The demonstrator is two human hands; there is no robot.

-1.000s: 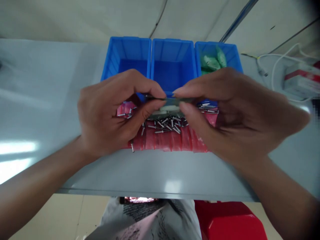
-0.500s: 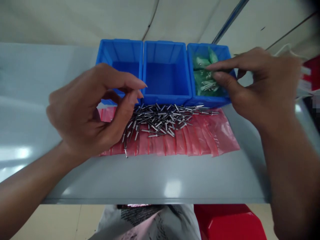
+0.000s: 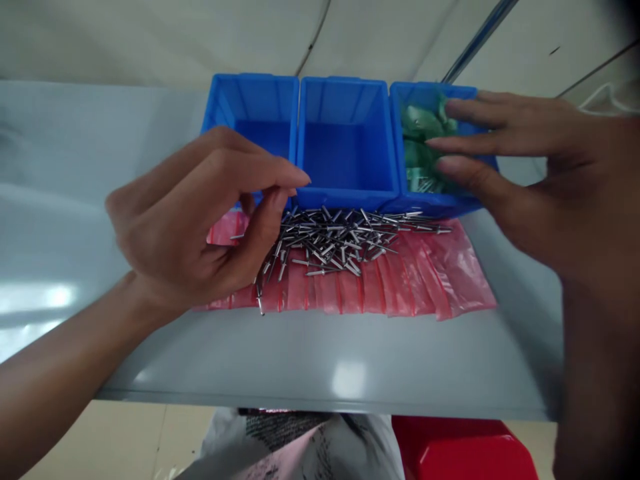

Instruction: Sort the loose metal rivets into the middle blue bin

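Observation:
My left hand (image 3: 200,213) hovers above the left part of the table with thumb and fingertips pinched together; nothing shows between them. Just right of and below its fingertips lies a heap of silver pop rivets (image 3: 340,233). Beneath the heap, red plastic zip bags (image 3: 370,287) are spread in an overlapping row. My right hand (image 3: 545,147) is over the right blue bin (image 3: 440,203), fingers apart, with no object in its grasp. Inside that bin are green plastic bags (image 3: 417,123), some with rivets visible; my fingers partly hide them.
The middle blue bin (image 3: 347,199) and left blue bin (image 3: 255,83) stand beside the right one along the back of the grey table (image 3: 280,360). A red stool (image 3: 465,450) is below the table's front edge. A metal pole (image 3: 480,40) slants up behind the bins.
My right hand's thumb and fingers have spread apart, and a green bag with rivets near its fingertips has dropped lower in the bin. The view has shifted slightly; my left hand stays pinched.

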